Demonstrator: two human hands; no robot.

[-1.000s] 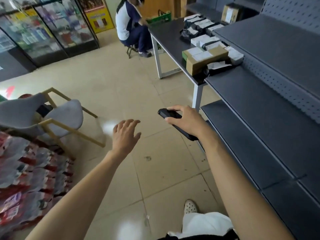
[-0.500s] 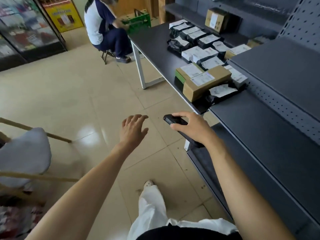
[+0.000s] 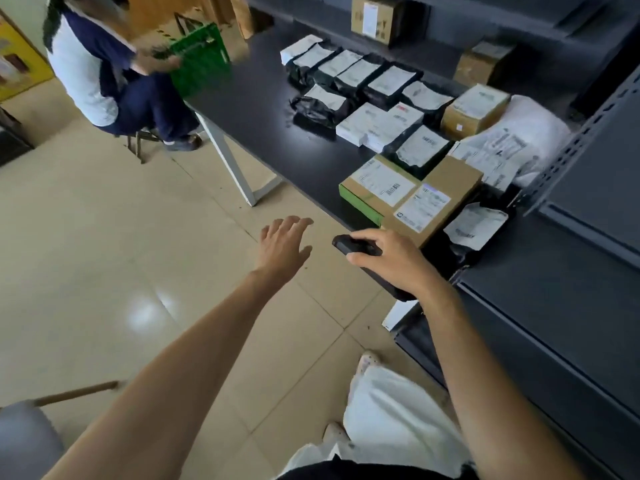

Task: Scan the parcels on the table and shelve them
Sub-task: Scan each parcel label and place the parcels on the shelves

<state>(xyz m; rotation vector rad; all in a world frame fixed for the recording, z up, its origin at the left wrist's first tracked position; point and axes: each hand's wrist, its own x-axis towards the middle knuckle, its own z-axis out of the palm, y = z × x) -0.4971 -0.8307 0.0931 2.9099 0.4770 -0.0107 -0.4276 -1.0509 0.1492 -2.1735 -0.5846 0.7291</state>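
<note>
Right hand (image 3: 391, 261): fingers curled round a black handheld scanner (image 3: 349, 245), its head pointing toward the bench (image 3: 263, 109). Left hand (image 3: 282, 245): fingers straight and spread, holding nothing, reaching forward over the floor just short of the bench edge. Judged step: the approach to pick up and scan a parcel, with none yet in hand. The next move calls for the free hand to take the nearest parcel, most likely the flat brown box with the green edge (image 3: 375, 183), and turn its label up to the scanner before carrying it to the shelving (image 3: 571, 306) on the right. Count on the bench: three brown boxes, namely that one, a larger flat one (image 3: 436, 199) touching it, and a deeper one (image 3: 476, 110) farther back; two white boxes (image 3: 377, 126) side by side; about nine black bags (image 3: 420, 147) with white labels, the far row overlapping, so the figure is not firm; one white bag (image 3: 512, 143) against the shelving upright. Two further boxes (image 3: 375, 17) sit on the far shelf. One seated person (image 3: 104, 81) is beside one green basket (image 3: 202, 60) at the far end of the bench.
</note>
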